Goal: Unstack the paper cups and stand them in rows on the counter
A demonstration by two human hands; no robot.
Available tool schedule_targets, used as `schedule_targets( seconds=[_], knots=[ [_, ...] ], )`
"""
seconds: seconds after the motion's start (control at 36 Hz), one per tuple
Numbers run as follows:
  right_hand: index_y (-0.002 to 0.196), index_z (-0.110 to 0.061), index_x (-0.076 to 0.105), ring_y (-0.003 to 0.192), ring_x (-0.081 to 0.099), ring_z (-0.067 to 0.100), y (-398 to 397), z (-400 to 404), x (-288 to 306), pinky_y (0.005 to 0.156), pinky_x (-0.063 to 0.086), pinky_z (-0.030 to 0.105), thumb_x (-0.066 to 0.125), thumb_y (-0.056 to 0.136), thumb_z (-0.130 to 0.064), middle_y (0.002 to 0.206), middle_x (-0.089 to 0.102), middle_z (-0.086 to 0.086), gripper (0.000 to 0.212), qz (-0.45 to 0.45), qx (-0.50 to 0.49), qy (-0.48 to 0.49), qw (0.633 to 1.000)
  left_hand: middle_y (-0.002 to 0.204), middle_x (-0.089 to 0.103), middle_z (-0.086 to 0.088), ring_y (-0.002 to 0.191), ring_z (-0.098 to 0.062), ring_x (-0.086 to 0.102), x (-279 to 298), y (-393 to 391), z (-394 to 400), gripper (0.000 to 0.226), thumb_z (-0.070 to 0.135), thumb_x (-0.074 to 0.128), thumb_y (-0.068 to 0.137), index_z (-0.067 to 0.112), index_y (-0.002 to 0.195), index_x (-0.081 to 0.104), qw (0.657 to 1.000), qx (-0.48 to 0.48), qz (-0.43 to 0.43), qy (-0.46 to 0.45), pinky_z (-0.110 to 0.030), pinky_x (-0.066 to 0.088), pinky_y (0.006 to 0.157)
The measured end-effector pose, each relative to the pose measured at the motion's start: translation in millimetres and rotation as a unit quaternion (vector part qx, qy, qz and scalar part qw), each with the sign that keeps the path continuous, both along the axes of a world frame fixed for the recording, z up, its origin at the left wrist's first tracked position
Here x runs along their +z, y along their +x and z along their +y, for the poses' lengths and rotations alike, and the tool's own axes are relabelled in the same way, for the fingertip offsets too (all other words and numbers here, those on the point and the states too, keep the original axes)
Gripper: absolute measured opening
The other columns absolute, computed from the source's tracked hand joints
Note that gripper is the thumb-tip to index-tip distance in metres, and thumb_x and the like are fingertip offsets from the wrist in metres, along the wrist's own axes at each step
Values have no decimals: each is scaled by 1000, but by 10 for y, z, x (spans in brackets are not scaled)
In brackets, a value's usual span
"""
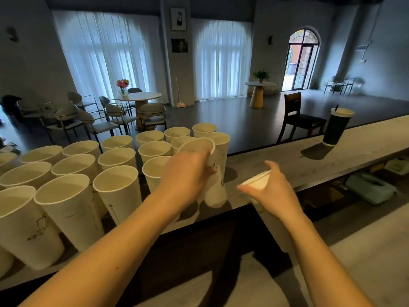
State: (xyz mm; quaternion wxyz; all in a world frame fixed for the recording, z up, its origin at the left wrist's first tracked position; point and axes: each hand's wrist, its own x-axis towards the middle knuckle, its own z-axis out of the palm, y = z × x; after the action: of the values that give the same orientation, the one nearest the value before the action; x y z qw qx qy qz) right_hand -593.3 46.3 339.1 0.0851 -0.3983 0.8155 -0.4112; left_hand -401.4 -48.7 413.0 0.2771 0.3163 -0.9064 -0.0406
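Big dim cafe room behind all this, with white curtains [106,54] over tall windows, a round table [139,96] with flowers [123,84] and chairs around it, and an arched door [303,58] at the far right. Up front is a long grey surface [287,165] covered on its left side with white paper cups [73,169], all standing upright with mouths up, packed close together in rough rows that run from near the camera out toward the far edge. The left hand [188,173] is wrapped around one cup [212,171] at the right end of that bunch, fingers closed around its upper half; the cup looks tilted a bit, its bottom close to the surface, though I can't tell if it's actually touching down. Some dark scribbly print shows on its side. The right hand [272,191] is just beside it, closed around a short stack of cups [256,182] held low near the front edge, rim pointing up and left, body mostly hidden by the palm. Well apart on the right, a tall dark cup with a straw [336,127] stands alone on the surface. A wooden chair [296,116] sits on the floor past it.
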Motion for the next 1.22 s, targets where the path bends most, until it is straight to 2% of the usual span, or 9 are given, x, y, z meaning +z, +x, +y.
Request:
schedule_targets(
  seconds=[0.11, 0.28, 0.36, 0.47, 0.58, 0.81, 0.97, 1.11, 1.22],
  knots=[
    [140, -35, 30, 125, 47, 27, 37, -169, 96, 98, 48, 44, 82, 68, -59, 142, 44, 5, 92, -49, 13, -107, 993, 103, 66, -5, 93, -26, 63, -148, -208, -62, 25, 33, 63, 91, 18, 110, 57, 991, 16, -113, -72, -34, 50, 71],
    [136, -28, 27, 110, 53, 20, 140, -471, 144, 83, 45, 31, 81, 78, -33, 124, 47, -1, 79, -105, 37, -173, 979, 106, 66, -7, 95, -26, 63, -274, -317, -172, 19, 21, 61, 93, 15, 110, 58, 983, 10, -157, -99, -30, 35, 67],
    [134, -26, 27, 110, 53, 22, 134, -562, 108, 83, 45, 32, 76, 81, -26, 126, 48, 3, 73, -94, 29, -184, 978, 106, 67, -8, 95, -26, 63, -265, -322, -204, 19, 21, 60, 94, 14, 112, 58, 980, 10, -164, -108, -30, 34, 68],
    [133, -26, 28, 120, 49, 27, 110, -658, 4, 92, 46, 40, 78, 80, -39, 135, 48, 7, 74, -45, 2, -178, 983, 104, 69, -8, 94, -27, 65, -265, -326, -246, 22, 21, 58, 95, 11, 114, 55, 977, 22, -181, -113, -32, 34, 71],
    [133, -26, 29, 124, 46, 30, 95, -694, -82, 97, 47, 48, 79, 79, -42, 139, 47, 7, 75, -29, 3, -152, 988, 104, 69, -9, 97, -28, 64, -303, -335, -298, 27, 21, 60, 93, 11, 117, 53, 971, 33, -198, -131, -36, 42, 88],
    [132, -27, 29, 123, 51, 25, 62, -751, -104, 95, 51, 41, 82, 78, -40, 140, 48, 5, 77, -29, 12, -160, 987, 106, 68, -10, 99, -29, 62, -352, -316, -357, 29, 23, 57, 95, 10, 120, 50, 970, 28, -186, -156, -36, 39, 92],
    [136, -19, 32, 125, 49, 25, 77, -797, -93, 89, 44, 30, 83, 78, -37, 144, 43, 6, 80, -16, 18, -165, 986, 118, 65, -10, 107, -29, 59, -397, -310, -395, 38, 30, 59, 93, 11, 125, 49, 974, 15, -157, -163, -38, 39, 97],
    [142, -24, 30, 127, 47, 27, 84, -756, -81, 92, 44, 34, 83, 78, -39, 147, 38, 6, 85, -12, 28, -151, 988, 113, 66, -9, 103, -27, 60, -409, -251, -357, 40, 33, 65, 87, 11, 118, 57, 978, 12, -99, -186, -35, 43, 89],
    [146, -27, 28, 130, 45, 30, 72, -677, -52, 103, 45, 45, 83, 77, -40, 149, 34, 7, 89, 0, 39, -139, 989, 102, 67, -8, 94, -27, 61, -401, -191, -326, 43, 34, 74, 76, 10, 110, 62, 977, 11, -66, -203, -35, 47, 79]
  ],
)
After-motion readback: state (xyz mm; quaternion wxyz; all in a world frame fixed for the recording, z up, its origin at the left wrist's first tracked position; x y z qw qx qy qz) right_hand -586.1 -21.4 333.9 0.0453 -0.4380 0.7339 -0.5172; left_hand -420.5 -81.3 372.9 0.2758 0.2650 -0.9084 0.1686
